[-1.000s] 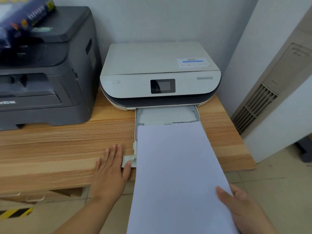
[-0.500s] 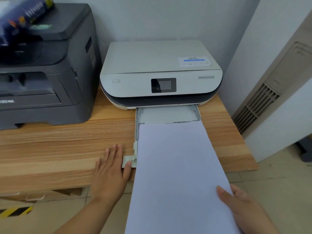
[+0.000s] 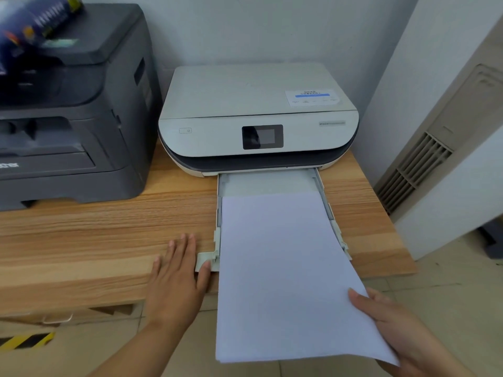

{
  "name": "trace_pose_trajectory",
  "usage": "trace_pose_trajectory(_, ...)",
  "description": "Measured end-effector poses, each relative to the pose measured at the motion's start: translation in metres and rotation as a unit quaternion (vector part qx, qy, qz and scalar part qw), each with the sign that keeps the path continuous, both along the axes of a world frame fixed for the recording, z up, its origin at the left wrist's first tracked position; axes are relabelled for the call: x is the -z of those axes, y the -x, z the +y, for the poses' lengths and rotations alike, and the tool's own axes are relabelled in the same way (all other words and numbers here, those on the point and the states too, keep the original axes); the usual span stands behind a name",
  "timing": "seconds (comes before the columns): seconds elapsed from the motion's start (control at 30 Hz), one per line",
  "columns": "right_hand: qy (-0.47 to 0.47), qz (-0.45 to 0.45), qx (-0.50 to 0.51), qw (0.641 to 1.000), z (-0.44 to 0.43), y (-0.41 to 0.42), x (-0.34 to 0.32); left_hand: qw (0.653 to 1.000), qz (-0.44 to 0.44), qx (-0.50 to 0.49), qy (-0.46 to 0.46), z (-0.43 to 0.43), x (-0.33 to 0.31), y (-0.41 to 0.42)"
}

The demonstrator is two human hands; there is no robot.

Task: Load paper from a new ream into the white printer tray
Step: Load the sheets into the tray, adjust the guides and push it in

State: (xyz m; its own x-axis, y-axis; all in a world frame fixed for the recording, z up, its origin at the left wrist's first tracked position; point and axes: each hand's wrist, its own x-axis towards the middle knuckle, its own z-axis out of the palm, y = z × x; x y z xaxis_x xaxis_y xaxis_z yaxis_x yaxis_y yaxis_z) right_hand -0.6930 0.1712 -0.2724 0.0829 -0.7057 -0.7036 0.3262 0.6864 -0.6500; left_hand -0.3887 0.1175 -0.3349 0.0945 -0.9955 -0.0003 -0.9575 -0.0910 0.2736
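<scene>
One paper stack point(image 3: 283, 273), thin, sheet count not readable; it juts past the bench's front edge, near end in the air, far end lying inside the pulled-out tray point(image 3: 268, 183) between the side rails. Right hand point(image 3: 400, 330) pinches the stack's near right corner, thumb on top, fingers hidden under. Left hand point(image 3: 177, 278) lies flat and open on the bench point(image 3: 95, 235) near its front edge, thumb touching the tray's front left tab, gripping nothing. Paper looks light, floppy and slick sheet on sheet; a one-corner hold probably lets it sag and fan, so hold the near edge at both corners or support it from below, keep it flat, square it to the rails. One tray, mostly covered, a bare strip at its far end. Two printers at the bench's back edge: one white printer point(image 3: 258, 118) at the right, one dark printer point(image 3: 70, 110) at the left. One wrapped ream point(image 3: 32, 20) on top of the dark one, blurred.
</scene>
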Motion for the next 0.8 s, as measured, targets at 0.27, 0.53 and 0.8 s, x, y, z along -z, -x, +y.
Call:
trace_pose_trajectory(0.27,0.0,0.018,0.015,1.0,-0.02,-0.003,-0.004,1.0,-0.005,0.001,0.001,0.0,0.001,-0.001)
trace_pose_trajectory(0.53,-0.004,0.044,0.037,0.998,-0.043,-0.008,-0.015,1.0,0.005,-0.002,0.009,0.001,0.001,0.0)
trace_pose_trajectory(0.8,-0.006,0.025,0.035,0.999,-0.034,-0.008,-0.016,1.0,0.004,0.001,-0.008,0.001,-0.002,0.0)
